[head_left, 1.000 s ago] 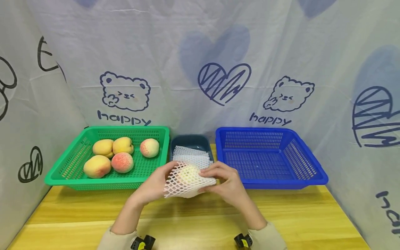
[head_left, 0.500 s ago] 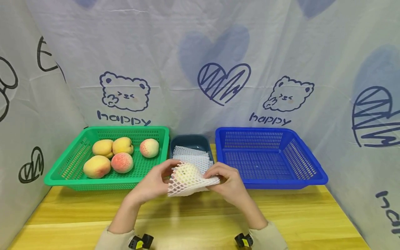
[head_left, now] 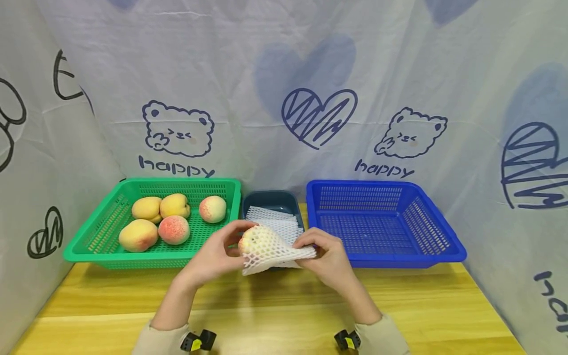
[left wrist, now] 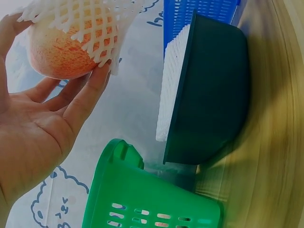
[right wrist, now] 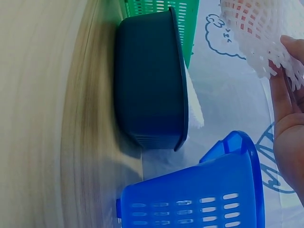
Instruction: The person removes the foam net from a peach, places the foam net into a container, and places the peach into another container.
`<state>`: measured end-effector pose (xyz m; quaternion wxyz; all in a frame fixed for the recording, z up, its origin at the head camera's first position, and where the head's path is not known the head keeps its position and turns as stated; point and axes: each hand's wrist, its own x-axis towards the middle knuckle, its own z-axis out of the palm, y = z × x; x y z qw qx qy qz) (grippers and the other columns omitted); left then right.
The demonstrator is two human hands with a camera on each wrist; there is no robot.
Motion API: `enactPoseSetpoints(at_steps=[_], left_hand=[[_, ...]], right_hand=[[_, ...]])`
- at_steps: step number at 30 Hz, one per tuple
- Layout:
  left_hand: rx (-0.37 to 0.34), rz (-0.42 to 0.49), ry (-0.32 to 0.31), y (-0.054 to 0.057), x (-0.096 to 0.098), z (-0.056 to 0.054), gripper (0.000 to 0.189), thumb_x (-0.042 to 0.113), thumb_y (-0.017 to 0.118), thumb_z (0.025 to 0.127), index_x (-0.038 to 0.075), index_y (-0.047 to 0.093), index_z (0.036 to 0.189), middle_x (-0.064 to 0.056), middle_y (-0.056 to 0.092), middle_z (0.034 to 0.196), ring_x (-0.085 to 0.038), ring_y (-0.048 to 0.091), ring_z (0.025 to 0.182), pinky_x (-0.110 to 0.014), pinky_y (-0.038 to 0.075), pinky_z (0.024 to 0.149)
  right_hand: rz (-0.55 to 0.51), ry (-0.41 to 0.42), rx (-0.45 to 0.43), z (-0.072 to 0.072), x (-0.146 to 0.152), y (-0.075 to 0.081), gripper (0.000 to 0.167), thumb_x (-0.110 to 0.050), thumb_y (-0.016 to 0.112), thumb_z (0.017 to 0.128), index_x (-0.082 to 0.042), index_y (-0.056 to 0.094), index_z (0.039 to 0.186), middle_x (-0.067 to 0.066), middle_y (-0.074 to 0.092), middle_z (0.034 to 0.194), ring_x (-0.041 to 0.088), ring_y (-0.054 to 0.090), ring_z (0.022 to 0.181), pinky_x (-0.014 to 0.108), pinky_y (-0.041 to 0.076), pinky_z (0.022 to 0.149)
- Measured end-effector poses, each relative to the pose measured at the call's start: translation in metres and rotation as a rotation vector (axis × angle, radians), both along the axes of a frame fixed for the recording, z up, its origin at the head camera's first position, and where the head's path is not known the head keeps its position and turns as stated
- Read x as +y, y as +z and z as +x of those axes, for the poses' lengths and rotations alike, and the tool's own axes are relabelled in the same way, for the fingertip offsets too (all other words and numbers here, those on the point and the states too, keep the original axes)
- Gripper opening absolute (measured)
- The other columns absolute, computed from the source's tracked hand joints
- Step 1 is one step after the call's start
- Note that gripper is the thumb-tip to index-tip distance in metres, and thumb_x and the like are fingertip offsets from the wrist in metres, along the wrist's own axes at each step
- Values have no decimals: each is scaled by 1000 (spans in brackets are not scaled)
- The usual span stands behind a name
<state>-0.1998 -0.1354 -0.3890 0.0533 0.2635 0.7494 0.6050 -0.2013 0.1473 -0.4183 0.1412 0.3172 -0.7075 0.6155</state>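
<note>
Above the table's middle, a peach (left wrist: 61, 50) sits partly inside a white foam net sleeve (head_left: 270, 251). My left hand (head_left: 215, 256) holds the peach from the left, its fingers curled round the fruit's bare end. In the left wrist view, the net's edge covers the upper part of the peach, and fingertips touch the net. From the right, my right hand (head_left: 326, 254) pinches the net's gathered far end between thumb and fingers. The right wrist view shows the net (right wrist: 259, 45) with the peach's reddish skin through its mesh.
On the left stands a green basket (head_left: 151, 258) with several peaches (head_left: 174, 230). A dark teal bin (head_left: 270, 195) holding stacked foam nets (head_left: 272, 217) is behind the hands. To its right lies a blue basket (head_left: 386, 258). Wooden table (head_left: 275, 315) in front.
The net's loose end has been drawn rightward by the right hand, and the peach's reddish end now shows at the left. Both hands have shifted slightly; baskets and bin are unmoved.
</note>
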Motion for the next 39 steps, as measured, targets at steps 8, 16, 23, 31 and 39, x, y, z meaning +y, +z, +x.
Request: enactPoseSetpoints(at_steps=[8, 16, 23, 31, 39], left_hand=[[52, 4, 56, 1, -9, -1, 65, -2, 77, 86, 11, 55, 145, -15, 55, 144, -35, 61, 118, -37, 58, 92], [36, 16, 179, 5, -29, -2, 63, 7, 80, 90, 12, 54, 147, -11, 55, 144, -28, 62, 119, -33, 58, 93], [70, 5, 413, 5, -43, -7, 66, 10, 78, 94, 11, 48, 153, -10, 50, 149, -25, 59, 119, -21, 52, 94], [129, -212, 638, -8, -56, -17, 69, 23, 75, 97, 6, 42, 155, -22, 52, 146, -39, 59, 121, -54, 51, 98], [76, -415, 534, -12, -75, -35, 72, 29, 74, 96, 3, 41, 155, -22, 59, 136, -34, 63, 110, -47, 54, 88]], right_hand=[[-13, -21, -9, -2, -1, -4, 27, 19, 78, 78, -2, 75, 94, 14, 71, 99, 13, 66, 95, 22, 58, 76], [-11, -132, -53, -3, -3, -4, 23, 13, 79, 83, 3, 73, 104, 17, 73, 101, 6, 70, 86, 22, 59, 68], [-157, -267, -122, -8, -15, -3, 33, 12, 69, 92, 11, 64, 124, 23, 70, 110, 5, 68, 91, 19, 57, 78], [-157, -453, -217, -33, -43, 13, 38, 2, 61, 99, 0, 55, 136, 21, 67, 121, 15, 63, 98, 21, 51, 80], [12, -580, -350, -75, -68, 21, 41, -2, 56, 100, -3, 50, 140, 25, 64, 131, 39, 62, 115, 50, 49, 96]])
